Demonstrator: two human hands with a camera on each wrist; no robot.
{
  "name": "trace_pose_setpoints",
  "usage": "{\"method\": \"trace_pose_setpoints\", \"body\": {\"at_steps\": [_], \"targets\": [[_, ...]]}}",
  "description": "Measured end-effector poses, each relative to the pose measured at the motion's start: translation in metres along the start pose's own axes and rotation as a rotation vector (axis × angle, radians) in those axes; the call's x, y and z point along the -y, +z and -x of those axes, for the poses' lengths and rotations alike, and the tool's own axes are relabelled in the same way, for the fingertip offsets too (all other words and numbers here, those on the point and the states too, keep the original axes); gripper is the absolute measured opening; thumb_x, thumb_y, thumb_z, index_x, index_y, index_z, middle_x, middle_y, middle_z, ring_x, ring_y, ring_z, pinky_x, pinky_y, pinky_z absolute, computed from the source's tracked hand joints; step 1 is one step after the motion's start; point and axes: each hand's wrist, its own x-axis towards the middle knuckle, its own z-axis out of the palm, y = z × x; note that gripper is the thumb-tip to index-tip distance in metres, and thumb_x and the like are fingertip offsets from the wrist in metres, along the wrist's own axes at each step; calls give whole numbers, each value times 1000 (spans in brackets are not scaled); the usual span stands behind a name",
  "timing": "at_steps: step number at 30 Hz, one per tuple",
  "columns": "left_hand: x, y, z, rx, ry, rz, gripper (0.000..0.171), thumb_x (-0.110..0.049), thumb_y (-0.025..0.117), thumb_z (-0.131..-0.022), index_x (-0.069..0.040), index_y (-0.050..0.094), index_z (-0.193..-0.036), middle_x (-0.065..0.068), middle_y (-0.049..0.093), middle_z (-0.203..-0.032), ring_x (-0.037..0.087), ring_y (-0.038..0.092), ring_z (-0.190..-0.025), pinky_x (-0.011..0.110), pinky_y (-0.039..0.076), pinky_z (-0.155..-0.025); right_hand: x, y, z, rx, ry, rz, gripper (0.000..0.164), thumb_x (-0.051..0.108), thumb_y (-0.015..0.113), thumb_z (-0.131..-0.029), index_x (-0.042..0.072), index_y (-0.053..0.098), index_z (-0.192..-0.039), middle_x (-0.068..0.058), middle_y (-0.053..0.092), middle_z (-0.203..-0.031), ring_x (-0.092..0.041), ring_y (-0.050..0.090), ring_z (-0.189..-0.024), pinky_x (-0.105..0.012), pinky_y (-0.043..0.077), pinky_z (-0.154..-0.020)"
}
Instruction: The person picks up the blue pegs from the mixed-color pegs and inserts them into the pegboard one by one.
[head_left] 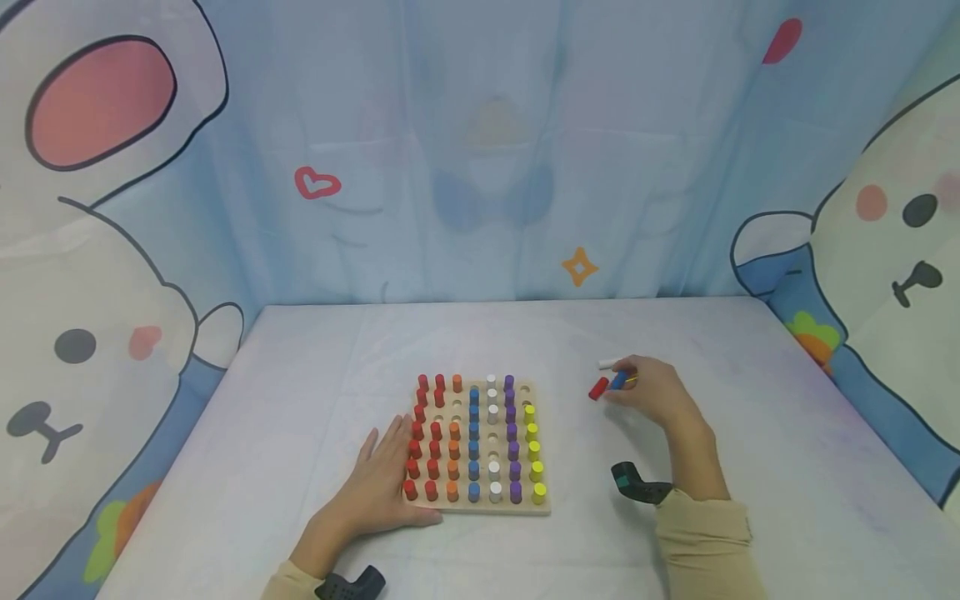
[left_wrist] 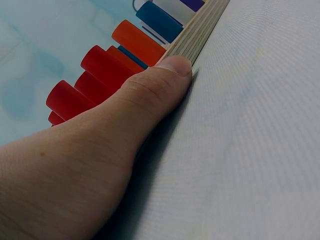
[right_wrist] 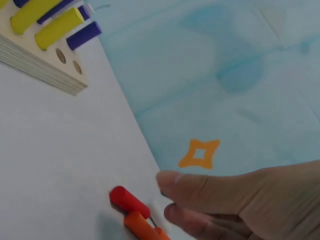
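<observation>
A wooden peg board (head_left: 543,507) stands on the table with rows of red, orange, blue, white, purple and yellow pegs. My left hand (head_left: 382,487) lies along the board's left side, fingers extended. In the left wrist view, its thumb (left_wrist: 160,82) presses the board's layered edge (left_wrist: 202,32). To the right of the board, my right hand (head_left: 652,390) pinches a blue peg (head_left: 618,381) between thumb and fingertips. A loose red peg (head_left: 598,388) and a white peg (head_left: 607,364) lie by those fingertips. Orange pegs (right_wrist: 141,226) show beside the red one in the right wrist view.
Several holes in the board are bare, including two holes (right_wrist: 61,55) at the far end of the yellow row. A white cloth covers the table (head_left: 322,358). Behind it hangs a light blue printed curtain (head_left: 480,258). Dark cameras (head_left: 637,483) are strapped to both wrists.
</observation>
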Motion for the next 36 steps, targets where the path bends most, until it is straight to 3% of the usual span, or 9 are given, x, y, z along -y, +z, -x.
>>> {"method": "trace_pose_setpoints", "body": {"at_steps": [5, 8, 14, 24, 29, 36], "targets": [[0, 0, 0, 2, -1, -3, 133, -81, 64, -58, -8, 6, -153, 7, 13, -161, 22, 7, -149, 54, 3, -118, 10, 10, -5, -77, -85, -17, 36, 19, 77, -79, 0, 65, -107, -19, 56, -105, -27, 53, -88, -33, 52, -71], [0, 0, 0, 3, -1, -4, 133, -81, 64, -58, -9, 6, -153, 7, 13, -161, 22, 7, -149, 54, 3, -118, 16, 17, -8, -72, -91, -26, 30, 19, 78, -78, 2, 67, -100, -16, 56, -104, -25, 56, -86, -31, 53, -70], [0, 0, 0, 8, -3, -11, 133, -80, 64, -59, -8, 6, -153, 7, 13, -161, 22, 8, -149, 54, 3, -118, 29, 27, -11, -44, -117, -5, 32, 17, 75, -82, 4, 68, -110, -16, 60, -111, -26, 63, -92, -35, 57, -74], [0, 0, -1, 8, 3, -32, 132, -83, 61, -59, -6, 8, -153, 8, 14, -160, 22, 8, -149, 53, 4, -119, 44, 35, -11, -66, -200, -45, 30, 7, 52, -97, 0, 60, -125, -17, 61, -112, -23, 64, -96, -37, 56, -84], [0, 1, -1, 5, 6, -38, 133, -84, 59, -59, -6, 9, -153, 8, 15, -160, 22, 8, -149, 54, 5, -119, 54, 39, -11, -90, -163, -109, 31, 17, 56, -96, 7, 58, -126, -14, 63, -116, -26, 65, -102, -43, 54, -88], [0, 0, 0, 7, 4, -34, 132, -84, 60, -59, -6, 10, -153, 8, 15, -160, 22, 8, -149, 54, 5, -119, 72, 51, -9, -174, -184, -151, 22, 21, 67, -89, 10, 66, -108, -10, 67, -110, -26, 66, -99, -40, 57, -81]]}}
